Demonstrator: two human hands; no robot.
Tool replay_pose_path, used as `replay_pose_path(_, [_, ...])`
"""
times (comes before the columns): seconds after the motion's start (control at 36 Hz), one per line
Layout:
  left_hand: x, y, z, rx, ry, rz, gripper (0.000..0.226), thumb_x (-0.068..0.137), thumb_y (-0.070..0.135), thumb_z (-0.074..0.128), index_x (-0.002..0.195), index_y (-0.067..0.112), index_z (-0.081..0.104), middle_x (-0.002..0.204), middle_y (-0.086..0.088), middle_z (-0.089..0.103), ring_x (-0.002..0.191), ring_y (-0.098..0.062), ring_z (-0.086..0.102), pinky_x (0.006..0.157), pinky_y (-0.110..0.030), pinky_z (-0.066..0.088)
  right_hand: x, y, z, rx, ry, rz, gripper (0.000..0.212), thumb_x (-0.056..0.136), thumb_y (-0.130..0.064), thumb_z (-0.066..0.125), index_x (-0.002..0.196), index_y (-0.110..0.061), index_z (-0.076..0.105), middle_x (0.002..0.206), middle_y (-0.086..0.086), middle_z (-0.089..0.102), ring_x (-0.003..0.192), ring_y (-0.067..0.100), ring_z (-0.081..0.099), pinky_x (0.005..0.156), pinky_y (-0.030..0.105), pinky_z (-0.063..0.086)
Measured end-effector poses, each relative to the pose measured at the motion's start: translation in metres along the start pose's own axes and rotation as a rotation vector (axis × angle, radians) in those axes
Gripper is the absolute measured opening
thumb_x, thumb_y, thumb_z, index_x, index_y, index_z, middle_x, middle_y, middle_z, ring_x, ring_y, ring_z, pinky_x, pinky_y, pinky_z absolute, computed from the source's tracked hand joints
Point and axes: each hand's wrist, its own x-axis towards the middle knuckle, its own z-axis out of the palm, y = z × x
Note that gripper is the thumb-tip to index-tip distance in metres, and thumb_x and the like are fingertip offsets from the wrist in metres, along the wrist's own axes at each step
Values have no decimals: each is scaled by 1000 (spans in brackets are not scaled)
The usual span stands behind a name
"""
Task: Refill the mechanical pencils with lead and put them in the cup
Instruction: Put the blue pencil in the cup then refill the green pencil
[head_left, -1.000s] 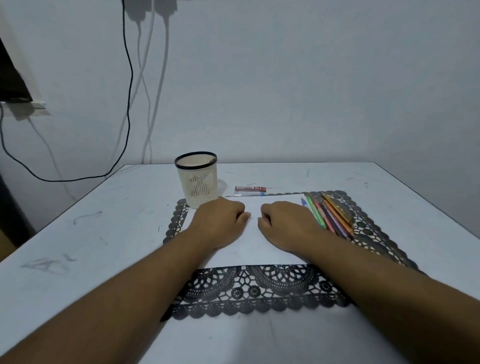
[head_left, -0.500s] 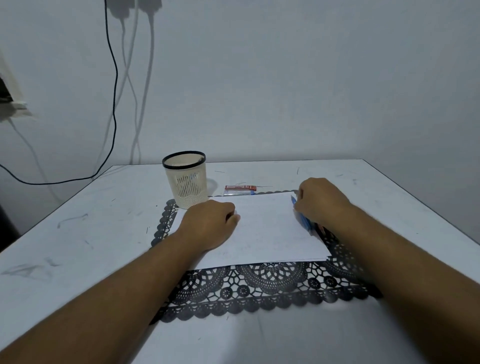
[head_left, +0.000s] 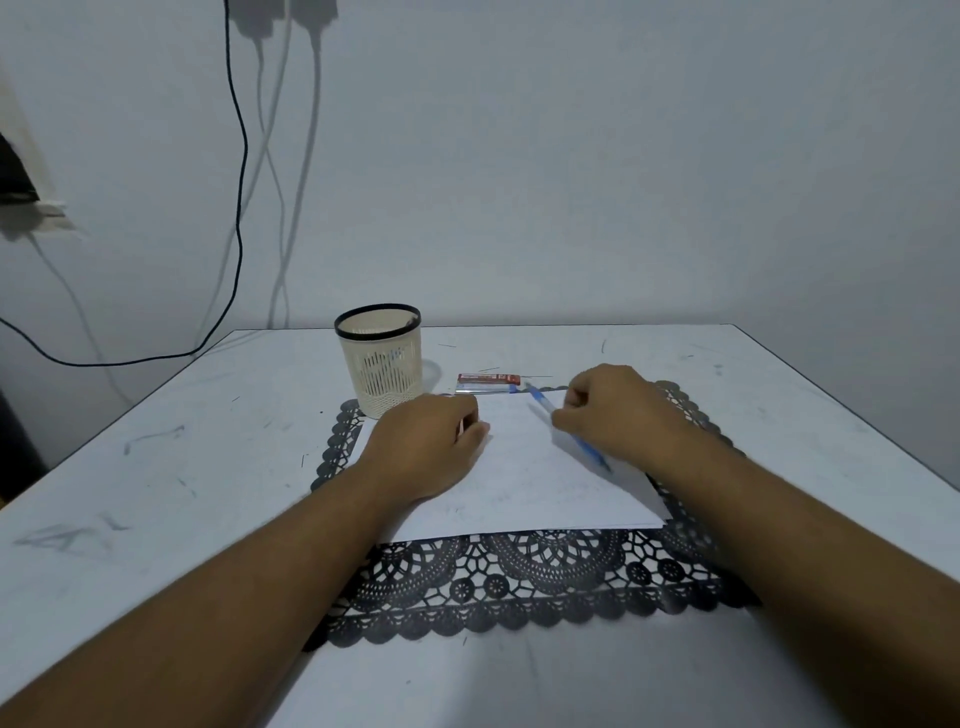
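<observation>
Lifting slim blue mechanical pencil (head_left: 569, 435): now pinched in right hand (head_left: 621, 410), carried over white paper sheet (head_left: 540, 483) since a second ago; left hand (head_left: 431, 447) curled, nothing seen held; refilling can begin.

Plain pale wall (head_left: 571, 156), hanging black cable (head_left: 240, 208), scuffed white table (head_left: 156, 467)

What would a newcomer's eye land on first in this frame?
Probably the right hand gripping a blue mechanical pencil slantwise over the white paper sheet on the black lace placemat. The left hand rests curled on the sheet. Behind it stands the cream slotted cup with a black rim, beside a small red lead case.
</observation>
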Motion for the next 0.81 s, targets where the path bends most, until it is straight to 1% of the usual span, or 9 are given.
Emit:
replay_pose_path(0.06, [0, -2, -6, -73, 149, 102, 16, 97, 46, 56, 91, 32, 53, 78, 13, 54, 77, -12, 52, 65, -34, 45, -3, -9, 6, 26, -15, -82, 19, 89, -30, 72, 80, -13, 71, 76, 1, 70, 65, 17, 57, 62, 30, 44])
replay_pose_path(0.11, [2, -6, -14, -148, 215, 247, 23, 92, 48, 60, 104, 28, 58, 94, 11, 57, 89, -13, 51, 74, -34, 44, -5, -16, 12, 26, -49, -170, 17, 91, -33, 73, 81, -19, 72, 77, -5, 67, 66, 13, 57, 59, 29, 43])
replay_pose_path(0.19, [3, -9, -18, -139, 72, 361, 33, 87, 46, 71, 112, 26, 62, 107, 12, 61, 100, -10, 53, 89, -31, 39, -5, -23, 22, 45, -112, -289, 16, 93, -37, 74, 83, -25, 72, 72, -9, 60, 61, 7, 49, 59, 29, 36])
replay_pose_path(0.25, [0, -8, -14, -143, -52, 319, 19, 88, 40, 74, 102, 30, 65, 96, 17, 62, 90, -5, 55, 81, -29, 42, -2, -22, 34, 95, -128, -317, 18, 92, -39, 74, 79, -27, 71, 69, -8, 60, 59, 9, 49, 58, 30, 37])
replay_pose_path(0.31, [-1, -11, -9, -127, -121, 276, 7, 92, 35, 70, 91, 31, 65, 84, 16, 60, 79, -2, 55, 69, -30, 46, 0, -18, 43, 132, -136, -339, 16, 92, -40, 73, 80, -29, 73, 73, -8, 65, 64, 13, 56, 60, 33, 43])
replay_pose_path(0.44, [4, -27, -18, -105, -167, 149, 15, 92, 33, 69, 81, 35, 58, 79, 19, 61, 77, 0, 56, 63, -25, 43, 4, -1, 31, 203, -135, -276, 9, 91, -39, 76, 99, -36, 73, 91, -12, 66, 73, 4, 58, 62, 24, 43])
replay_pose_path(0.56, [1, -29, -22, -87, -197, 134, 11, 93, 36, 67, 86, 37, 59, 84, 20, 61, 80, 1, 56, 63, -21, 38, 7, 13, 29, 173, -170, -287, 3, 93, -30, 77, 95, -32, 77, 87, -14, 67, 73, 0, 56, 63, 20, 42])
replay_pose_path(0.67, [2, -22, -20, -79, -207, 130, 9, 95, 40, 66, 104, 38, 64, 92, 19, 61, 83, 0, 56, 66, -21, 43, 11, 12, 36, 191, -123, -286, 7, 92, -26, 77, 87, -30, 78, 81, -15, 68, 69, -5, 57, 58, 15, 37])
replay_pose_path(0.81, [6, -21, -15, -71, -215, 162, 4, 97, 36, 64, 100, 34, 66, 88, 19, 58, 80, 3, 53, 69, -25, 45, 11, 7, 44, 202, -115, -306, 7, 91, -23, 76, 87, -28, 78, 79, -15, 68, 68, -5, 57, 60, 14, 37])
